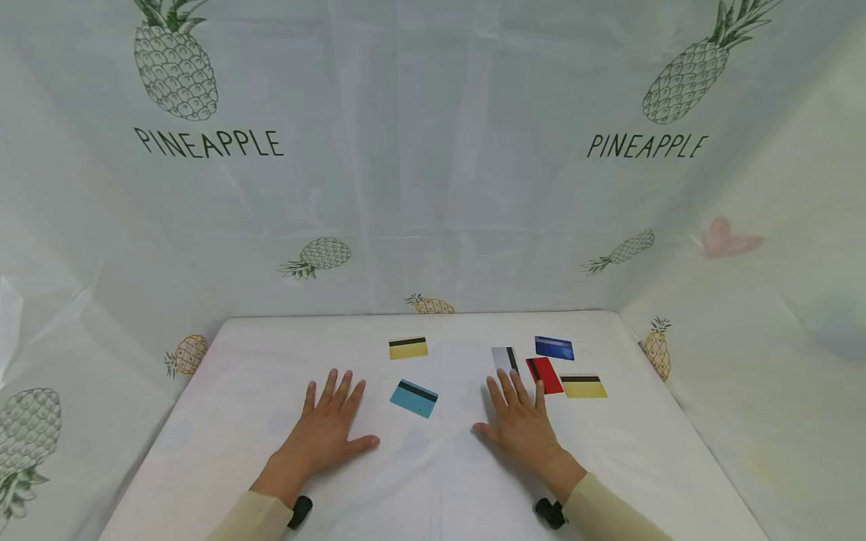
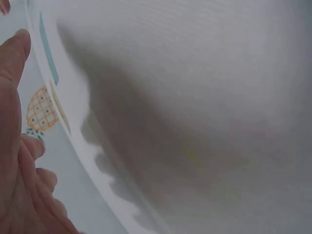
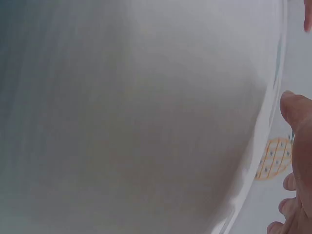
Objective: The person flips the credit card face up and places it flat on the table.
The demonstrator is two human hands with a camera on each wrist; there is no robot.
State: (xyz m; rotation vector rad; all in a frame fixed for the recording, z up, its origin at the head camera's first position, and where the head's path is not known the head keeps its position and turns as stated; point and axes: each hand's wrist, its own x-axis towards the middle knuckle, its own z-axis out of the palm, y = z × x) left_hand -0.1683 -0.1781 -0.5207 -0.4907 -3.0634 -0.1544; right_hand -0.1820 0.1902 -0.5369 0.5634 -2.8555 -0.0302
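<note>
My left hand [image 1: 325, 436] is palm down with fingers spread over the white table, left of a teal card [image 1: 415, 398] and a yellow card [image 1: 409, 348]. My right hand [image 1: 524, 432] is likewise spread, its fingertips close to a grey card [image 1: 505, 359] and a red card [image 1: 544, 375]; whether they touch cannot be told. Beyond and right of them lie a blue card [image 1: 554, 348] and a second yellow card [image 1: 584, 386]. In the left wrist view the left hand [image 2: 24, 146] holds nothing; in the right wrist view neither does the right hand [image 3: 300, 161].
A white cloth covers the table [image 1: 440, 488]. Behind it and at both sides hangs a pale curtain [image 1: 433, 150] printed with pineapples. Dark wrist devices sit at both cuffs.
</note>
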